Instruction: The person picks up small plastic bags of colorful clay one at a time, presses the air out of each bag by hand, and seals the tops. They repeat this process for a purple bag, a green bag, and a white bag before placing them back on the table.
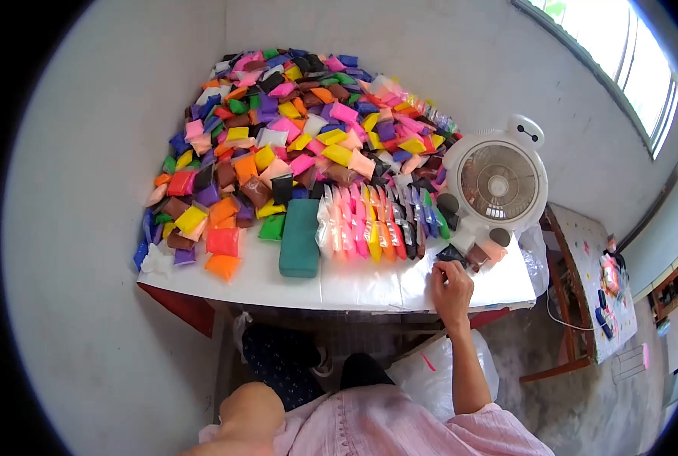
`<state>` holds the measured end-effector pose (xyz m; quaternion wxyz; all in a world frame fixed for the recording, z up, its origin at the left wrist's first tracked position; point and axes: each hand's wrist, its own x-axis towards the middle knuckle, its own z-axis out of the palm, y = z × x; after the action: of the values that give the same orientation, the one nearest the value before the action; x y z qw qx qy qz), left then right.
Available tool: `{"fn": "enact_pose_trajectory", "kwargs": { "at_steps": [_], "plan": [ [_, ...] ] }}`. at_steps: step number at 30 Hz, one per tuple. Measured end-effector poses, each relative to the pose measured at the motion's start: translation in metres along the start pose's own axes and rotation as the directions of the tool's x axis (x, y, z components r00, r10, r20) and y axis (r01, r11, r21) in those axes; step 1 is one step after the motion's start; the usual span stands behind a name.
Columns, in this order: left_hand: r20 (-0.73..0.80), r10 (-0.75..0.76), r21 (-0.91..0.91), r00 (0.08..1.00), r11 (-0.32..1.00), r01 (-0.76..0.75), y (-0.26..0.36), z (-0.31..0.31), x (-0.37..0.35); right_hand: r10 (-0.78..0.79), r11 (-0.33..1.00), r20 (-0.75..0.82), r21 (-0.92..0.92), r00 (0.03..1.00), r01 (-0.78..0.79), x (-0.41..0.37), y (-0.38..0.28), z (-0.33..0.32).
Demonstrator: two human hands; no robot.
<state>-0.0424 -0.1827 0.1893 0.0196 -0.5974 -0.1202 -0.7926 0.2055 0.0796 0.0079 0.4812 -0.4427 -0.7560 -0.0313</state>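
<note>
My right hand [451,289] is over the front edge of the white table [362,287], its fingers curled together. Whatever they may hold is hidden. Just beyond the fingertips lies a black packet [451,253], with a brown packet [476,257] and a peach packet [494,250] beside it. To the left, a row of clear-wrapped coloured packets [374,224] stands on edge, running from white and pink through yellow and red to black, blue and green. A teal block [299,239] is at the row's left end. My left arm [251,414] shows at the bottom, but its hand is out of sight.
A large heap of small coloured packets [278,137] covers the back and left of the table. A white fan [498,178] stands at the right. Below are a clear plastic bag [460,368] and my legs. Another table [605,304] stands farther right.
</note>
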Motion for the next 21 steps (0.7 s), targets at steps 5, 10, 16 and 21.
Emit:
{"fn": "enact_pose_trajectory", "kwargs": {
  "at_steps": [5, 10, 16, 21],
  "plan": [
    [0.007, 0.005, 0.024, 1.000, 1.000, -0.006, 0.005, 0.000, -0.001, 0.145, 0.942, -0.127, 0.322, 0.981, -0.097, 0.016, -0.048, -0.029],
    [0.012, 0.003, 0.039, 1.000, 0.999, -0.004, 0.008, 0.003, 0.002, -0.056, 0.647, -0.373, 0.693, 0.926, 0.318, 0.052, -0.167, -0.130],
    [0.020, -0.002, 0.035, 1.000, 0.999, 0.001, 0.014, 0.003, 0.003, -0.352, 0.260, -0.500, 0.760, 0.791, 0.596, 0.064, -0.215, -0.181],
    [0.024, -0.006, 0.037, 1.000, 0.999, 0.005, 0.017, 0.001, 0.004, -0.419, 0.213, -0.503, 0.755, 0.756, 0.620, 0.063, -0.219, -0.189]
  ]
}}
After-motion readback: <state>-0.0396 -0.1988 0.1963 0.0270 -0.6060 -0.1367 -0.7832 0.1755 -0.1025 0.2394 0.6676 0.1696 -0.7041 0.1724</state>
